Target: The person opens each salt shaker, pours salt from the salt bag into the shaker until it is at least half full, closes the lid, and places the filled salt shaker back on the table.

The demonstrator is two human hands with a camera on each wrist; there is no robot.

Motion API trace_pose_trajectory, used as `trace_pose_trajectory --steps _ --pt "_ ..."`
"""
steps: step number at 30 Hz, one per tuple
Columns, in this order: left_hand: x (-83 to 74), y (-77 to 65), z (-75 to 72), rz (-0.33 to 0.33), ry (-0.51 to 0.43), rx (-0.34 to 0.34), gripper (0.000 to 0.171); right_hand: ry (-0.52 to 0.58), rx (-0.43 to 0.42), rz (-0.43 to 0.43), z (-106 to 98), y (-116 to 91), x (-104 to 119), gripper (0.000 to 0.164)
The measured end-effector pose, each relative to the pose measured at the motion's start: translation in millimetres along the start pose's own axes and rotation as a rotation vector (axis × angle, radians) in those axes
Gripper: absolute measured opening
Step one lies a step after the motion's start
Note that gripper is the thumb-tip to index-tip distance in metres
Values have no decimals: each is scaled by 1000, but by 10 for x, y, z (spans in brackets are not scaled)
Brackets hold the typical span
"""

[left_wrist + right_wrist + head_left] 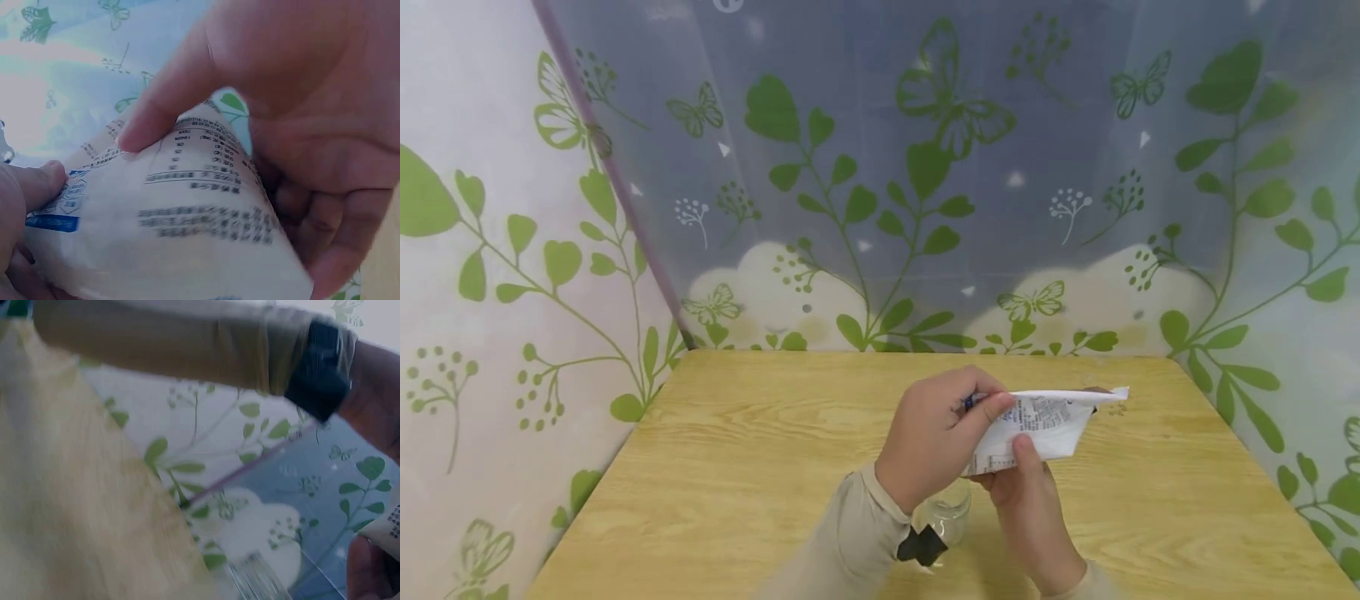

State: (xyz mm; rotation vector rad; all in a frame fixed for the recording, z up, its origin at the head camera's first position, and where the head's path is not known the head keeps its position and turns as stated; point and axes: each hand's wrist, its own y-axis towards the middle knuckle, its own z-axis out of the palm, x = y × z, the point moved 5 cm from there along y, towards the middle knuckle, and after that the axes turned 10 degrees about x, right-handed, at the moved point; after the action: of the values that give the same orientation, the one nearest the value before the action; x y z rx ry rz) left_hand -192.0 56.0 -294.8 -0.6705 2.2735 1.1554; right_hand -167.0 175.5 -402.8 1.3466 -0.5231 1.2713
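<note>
Both hands hold a white packet with dark and blue print above the table. With thumb and fingers, my left hand pinches its left end along the upper edge. My right hand grips it from underneath, the thumb lying on the printed front. The left wrist view shows the packet close up, its surface bulging, with the left hand's thumb pressed on it. Under the hands a clear glass jar stands on the table, partly hidden by the left wrist. The packet's contents cannot be seen.
The wood-grain table meets a patterned curtain with green leaves at its back and sides. Beyond the packet's right corner show a few small brownish bits. A black device is strapped to the left wrist.
</note>
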Motion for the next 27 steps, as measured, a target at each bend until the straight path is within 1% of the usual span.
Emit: trace_pose_trajectory --steps 2,5,9,11,13,16,21,27 --pt "26 42 8 -26 -16 0 12 -42 -40 -65 -81 59 16 41" --pt "78 82 26 -67 -25 15 12 -55 -65 -115 -173 114 25 38" --pt "195 88 53 -145 -22 59 11 39 -56 -127 -239 156 -26 37" --pt "256 84 62 -175 -17 83 11 68 -62 -106 -260 173 -70 37" --pt "311 78 68 -188 3 106 11 75 -89 -70 -297 183 -116 38" --pt "392 60 84 -196 15 139 11 46 -162 -4 -376 190 -179 38" --pt "527 -30 104 -211 19 177 10 3 -260 51 -483 176 -249 37" --pt "597 -111 95 -184 27 207 11 -52 -267 73 -541 149 -302 30"
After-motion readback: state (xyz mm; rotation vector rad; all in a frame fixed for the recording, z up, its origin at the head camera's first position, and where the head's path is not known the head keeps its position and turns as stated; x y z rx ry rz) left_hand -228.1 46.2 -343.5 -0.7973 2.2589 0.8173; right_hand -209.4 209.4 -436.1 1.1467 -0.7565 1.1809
